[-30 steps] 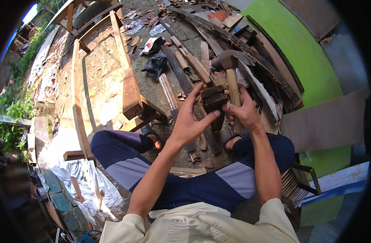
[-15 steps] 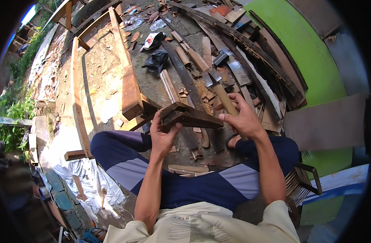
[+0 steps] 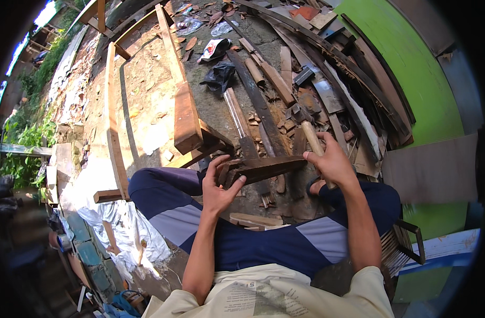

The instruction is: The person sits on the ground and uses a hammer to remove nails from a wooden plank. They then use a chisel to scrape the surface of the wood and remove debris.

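Note:
I sit with my knees apart in dark blue shorts. My left hand (image 3: pixel 218 185) grips the left end of a dark, weathered piece of wood (image 3: pixel 269 167), held level across my lap. My right hand (image 3: pixel 332 161) is closed around the pale wooden handle of a hammer (image 3: pixel 309 131). Its metal head points away from me, just beyond the wood's right end. That hand sits right at the wood's right end; whether it touches it I cannot tell.
Two long planks (image 3: pixel 181 100) lie on the dirt ahead to the left. A black bag (image 3: pixel 219 78) and a pile of scrap boards (image 3: pixel 327 69) lie ahead, against a green wall (image 3: pixel 412 69). A metal frame (image 3: pixel 407 244) stands at my right; white cloth (image 3: pixel 120 228) lies lower left.
The dark wood has gone from bunched upright between both hands to lying level across my lap. The hammer has swung down and away, with its head lower.

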